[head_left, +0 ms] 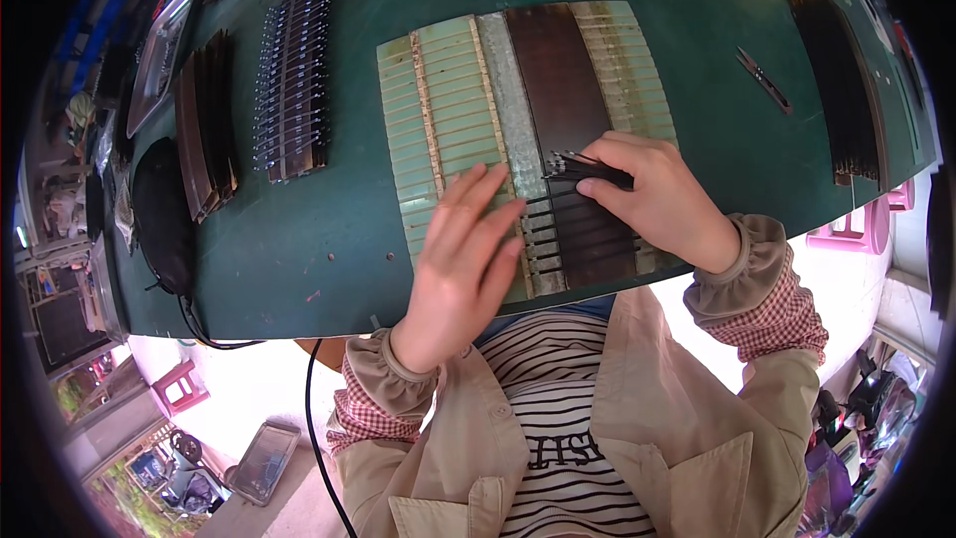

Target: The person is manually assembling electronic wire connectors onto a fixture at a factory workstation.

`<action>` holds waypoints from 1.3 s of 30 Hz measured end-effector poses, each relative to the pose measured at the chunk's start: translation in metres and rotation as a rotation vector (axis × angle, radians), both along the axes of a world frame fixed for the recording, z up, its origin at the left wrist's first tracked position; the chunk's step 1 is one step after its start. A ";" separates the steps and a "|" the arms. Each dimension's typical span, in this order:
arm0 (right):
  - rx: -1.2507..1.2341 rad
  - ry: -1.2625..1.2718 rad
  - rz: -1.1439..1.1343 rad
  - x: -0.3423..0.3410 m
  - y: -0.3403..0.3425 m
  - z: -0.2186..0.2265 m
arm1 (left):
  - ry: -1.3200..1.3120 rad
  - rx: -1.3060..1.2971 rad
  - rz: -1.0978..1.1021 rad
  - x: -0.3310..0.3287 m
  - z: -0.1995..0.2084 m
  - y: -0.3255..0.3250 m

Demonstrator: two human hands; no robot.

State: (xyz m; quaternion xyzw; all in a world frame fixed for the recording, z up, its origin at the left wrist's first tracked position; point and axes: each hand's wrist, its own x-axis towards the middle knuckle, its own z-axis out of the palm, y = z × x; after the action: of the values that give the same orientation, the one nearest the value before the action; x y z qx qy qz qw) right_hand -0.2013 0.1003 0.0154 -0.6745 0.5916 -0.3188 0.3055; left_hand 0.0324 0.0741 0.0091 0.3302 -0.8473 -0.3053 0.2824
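A bundle of thin black rods with pale tips (570,170) is above the near half of a pale green ribbed board (453,90), over its dark brown flat strip (553,70). The bundle's long axis runs roughly left to right, across that strip, with the pale tips pointing left and slightly away from the person. The strip itself runs from the board's far edge to its near edge. In the near part, a row of short black pieces (543,235) lies side by side, also pointing left to right.

The right hand (652,184) is closed, pinching the bundle between thumb and fingers. The left hand (463,244) is open, palm down, its fingers loosely spread over the board's near left part; whether its fingertips touch the pieces beside them, I cannot tell.

The board rests on a dark green desk (299,274). Dark lettering marks the person's black-and-white striped shirt (558,399).
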 end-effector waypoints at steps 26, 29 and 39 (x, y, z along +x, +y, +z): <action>0.298 -0.223 0.049 -0.016 -0.013 0.017 | 0.214 0.254 0.022 -0.006 -0.002 -0.015; 0.313 -0.146 0.020 -0.018 -0.014 0.014 | 0.097 0.115 0.058 -0.002 0.001 -0.015; 0.135 -0.079 0.013 -0.014 -0.015 0.004 | 0.000 0.001 0.012 0.000 -0.001 -0.013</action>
State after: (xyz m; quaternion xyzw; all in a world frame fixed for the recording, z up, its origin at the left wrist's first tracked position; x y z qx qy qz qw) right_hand -0.2149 0.0858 0.0195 -0.6432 0.5949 -0.3023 0.3756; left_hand 0.0325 0.0608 0.0082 0.3354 -0.8451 -0.3040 0.2843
